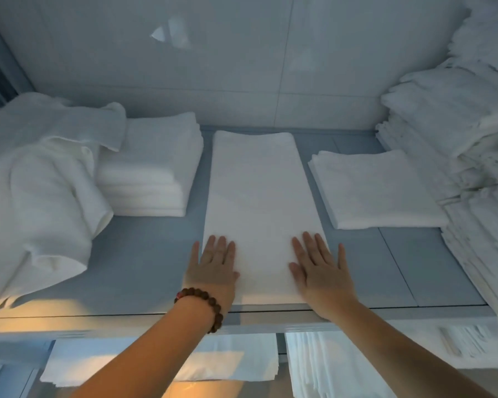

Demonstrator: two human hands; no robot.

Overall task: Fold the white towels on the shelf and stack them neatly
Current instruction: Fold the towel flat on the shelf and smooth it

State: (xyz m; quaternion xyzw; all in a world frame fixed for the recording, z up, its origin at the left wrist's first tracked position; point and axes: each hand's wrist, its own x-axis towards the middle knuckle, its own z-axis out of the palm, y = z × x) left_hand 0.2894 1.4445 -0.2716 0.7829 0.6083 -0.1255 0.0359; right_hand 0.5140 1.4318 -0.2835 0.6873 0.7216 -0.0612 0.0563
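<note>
two flat hands press a long folded white towel on the shelf.

the towel lies lengthwise mid-shelf, its near end at the front edge. the left hand rests palm down on its near left corner, fingers straight and slightly spread, little finger off the cloth; the right hand mirrors it on the right. neither grips. a folded stack sits left, a single folded towel right, a beaded bracelet on the left wrist.

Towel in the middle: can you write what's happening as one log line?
step: smoothing | towel: long strip, flat on shelf | left hand: flat on it | right hand: flat on it
</note>
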